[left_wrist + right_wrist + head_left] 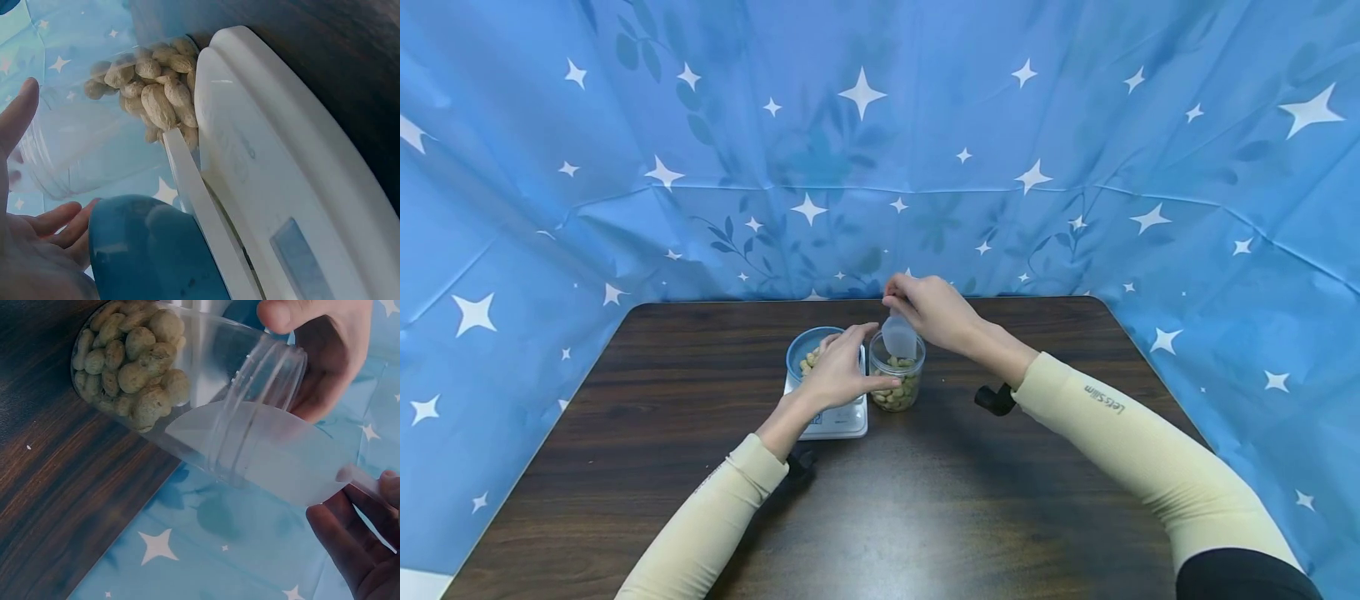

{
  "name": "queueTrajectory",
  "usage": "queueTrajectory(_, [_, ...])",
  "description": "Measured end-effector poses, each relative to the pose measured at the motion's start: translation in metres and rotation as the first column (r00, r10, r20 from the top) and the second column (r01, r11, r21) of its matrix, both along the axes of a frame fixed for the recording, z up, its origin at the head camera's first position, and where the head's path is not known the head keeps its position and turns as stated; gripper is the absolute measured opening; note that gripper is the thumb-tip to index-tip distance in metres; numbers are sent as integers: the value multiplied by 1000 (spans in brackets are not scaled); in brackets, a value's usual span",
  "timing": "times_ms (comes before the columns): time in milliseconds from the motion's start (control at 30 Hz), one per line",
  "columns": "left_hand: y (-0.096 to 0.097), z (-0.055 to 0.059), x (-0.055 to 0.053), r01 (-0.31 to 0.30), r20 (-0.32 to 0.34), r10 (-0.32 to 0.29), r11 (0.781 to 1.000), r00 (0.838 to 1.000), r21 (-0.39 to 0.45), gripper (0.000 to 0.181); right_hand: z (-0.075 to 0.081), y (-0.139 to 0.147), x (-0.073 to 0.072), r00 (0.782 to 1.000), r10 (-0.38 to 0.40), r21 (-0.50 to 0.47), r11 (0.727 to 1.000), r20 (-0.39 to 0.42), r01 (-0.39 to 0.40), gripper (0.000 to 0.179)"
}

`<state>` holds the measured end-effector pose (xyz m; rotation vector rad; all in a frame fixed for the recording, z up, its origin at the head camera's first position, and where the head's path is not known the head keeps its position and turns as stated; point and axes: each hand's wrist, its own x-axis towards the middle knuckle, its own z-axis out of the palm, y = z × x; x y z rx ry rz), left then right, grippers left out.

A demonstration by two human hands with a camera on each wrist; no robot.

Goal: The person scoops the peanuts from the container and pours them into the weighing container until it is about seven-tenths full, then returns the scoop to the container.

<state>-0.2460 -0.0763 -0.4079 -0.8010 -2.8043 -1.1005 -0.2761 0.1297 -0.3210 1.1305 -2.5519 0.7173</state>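
Observation:
My right hand [936, 312] pinches the thin handle of a translucent white scoop [899, 336] between thumb and fingers. The scoop's blade reaches down through the mouth of a clear jar [921, 367], its edge near the peanuts [137, 369] in the lower part. Thumb and fingers spread apart, my left hand [838, 375] is beside the jar, around its near-left side. Directly by that hand is a blue bowl [150, 250] on a white kitchen scale [842, 427]. Some peanuts [808, 362] lie in the bowl, partly hidden by the left hand.
Beneath everything is a dark wood-grain table [970, 500]. A blue curtain [880, 150] with white stars hangs behind its far edge and along both sides. The scale's display [303, 256] faces the near side.

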Motion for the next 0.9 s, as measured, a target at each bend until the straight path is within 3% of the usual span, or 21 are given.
queueTrajectory(200, [6,-2,-3,1,24,-1,999,1000,-33,99,-5,-1,0,1000,-16,65,998,3,16,11])
queueTrajectory(467, [9,-2,-6,-11,21,11,1000,1000,-28,93,-11,0,-5,999,2,56,998,48,-5,12])
queueTrajectory(900, [8,-2,-7,6,37,-6,1000,999,-21,92,-22,3,-14,988,-30,-59,997,152,40,16])
